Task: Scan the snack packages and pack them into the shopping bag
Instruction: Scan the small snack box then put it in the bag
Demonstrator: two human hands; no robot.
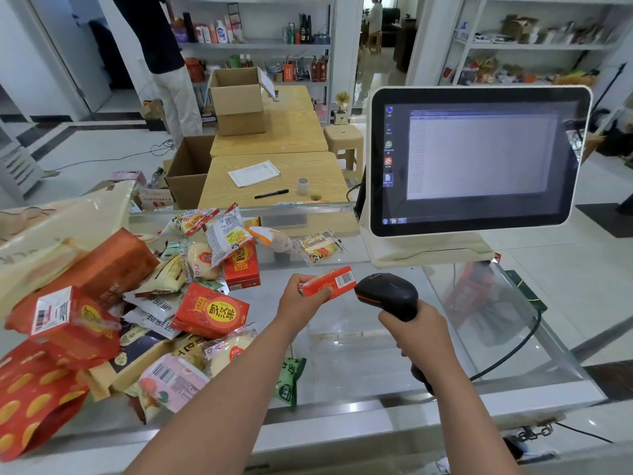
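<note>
Scanning is the step in hand: the left hand (306, 296) pinches a small orange box (329, 286) above the middle of the glass worktop (359, 358), barcode turned toward the scanner (387, 294), whose handle the right hand (416, 329) grips with curled fingers just beside it. Next, by my reckoning, the box must travel past the snack pile (147, 303) into the shopping bag (44, 234) at the worktop's far left corner.

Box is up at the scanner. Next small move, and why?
Probably hold steady and trigger the scan: the left hand holds the red box with its barcode facing the scanner gripped in the right hand, almost touching. The bag comes afterwards.
</note>
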